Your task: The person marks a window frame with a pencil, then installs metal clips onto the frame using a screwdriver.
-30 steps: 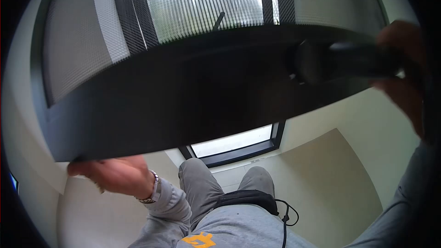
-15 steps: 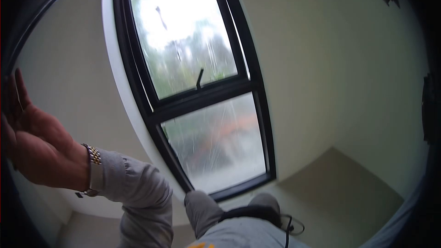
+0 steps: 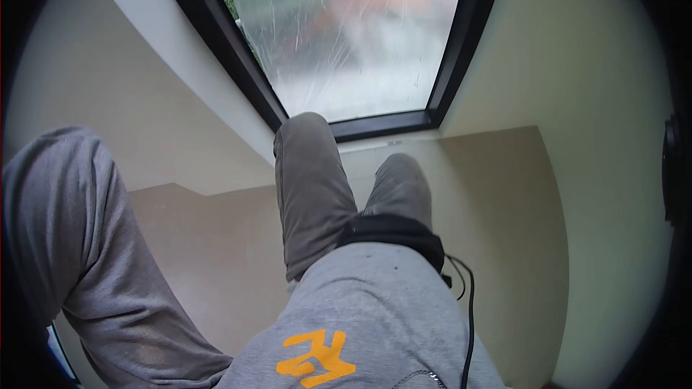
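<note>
Neither of my hands shows at this moment. My left arm, in a grey sleeve [image 3: 94,245], is bent at the left edge, and its hand is hidden past the dark rim of the view. Below me are my grey shirt [image 3: 389,302] with an orange print [image 3: 317,357], a black waist strap [image 3: 393,232] and my legs in grey trousers [image 3: 310,187]. One knee overlaps the lower frame of the window. A black cable [image 3: 471,317] hangs at the right side of my waist.
Ahead stands a black-framed window [image 3: 382,126] with a wet or streaked pane [image 3: 353,50]. Pale walls [image 3: 591,101] flank it on both sides. The beige floor [image 3: 504,223] stretches below. A dark object [image 3: 672,173] sits at the right edge.
The view has tilted down, so the window sits higher and more of my body and the floor shows. My left hand, seen open at the left before, has gone out of view.
</note>
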A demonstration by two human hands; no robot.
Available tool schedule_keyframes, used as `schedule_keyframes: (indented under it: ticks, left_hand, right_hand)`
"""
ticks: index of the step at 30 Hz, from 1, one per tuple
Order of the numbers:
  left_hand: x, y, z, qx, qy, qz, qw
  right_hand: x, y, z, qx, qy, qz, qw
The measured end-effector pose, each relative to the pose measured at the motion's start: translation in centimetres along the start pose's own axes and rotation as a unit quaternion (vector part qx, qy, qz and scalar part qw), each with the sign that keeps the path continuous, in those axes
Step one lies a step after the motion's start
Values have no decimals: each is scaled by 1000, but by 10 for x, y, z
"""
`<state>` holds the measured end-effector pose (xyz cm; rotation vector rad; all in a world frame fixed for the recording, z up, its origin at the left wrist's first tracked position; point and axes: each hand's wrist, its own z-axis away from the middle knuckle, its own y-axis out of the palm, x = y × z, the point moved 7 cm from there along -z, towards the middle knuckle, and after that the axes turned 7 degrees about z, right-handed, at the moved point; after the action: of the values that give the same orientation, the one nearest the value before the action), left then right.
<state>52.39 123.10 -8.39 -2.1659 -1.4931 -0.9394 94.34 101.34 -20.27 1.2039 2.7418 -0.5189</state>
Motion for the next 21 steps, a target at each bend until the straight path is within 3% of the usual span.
schedule_keyframes:
  ticks: [7,11,13,15,16,18,19,20,21]
  left_hand:
    - [6,-13,68,-20,-17,5,1000]
    - [43,-2,183,-67,-90,40,993]
    - [61,-4,261,-86,-181,69,977]
    - [63,9,367,-78,-362,94,924]
    - [53,26,436,-48,-479,91,872]
    - [16,100,534,110,-670,44,733]
    - [-11,132,569,200,-710,24,675]
    - [-41,141,613,283,-764,37,578]
    - [-66,149,642,255,-762,92,588]
  right_hand:
    - [-46,-20,40,-23,63,89,994]
    - [-58,-10,56,-20,96,156,983]
    - [-58,-12,63,-25,107,187,976]
    - [-71,-20,71,-31,123,212,969]
    - [-71,-24,75,-32,126,227,965]
    - [-77,-22,75,-27,132,250,959]
    - [-80,-19,74,-25,133,256,957]
    - [-80,-19,74,-26,135,265,954]
    - [-83,-17,75,-28,139,272,952]
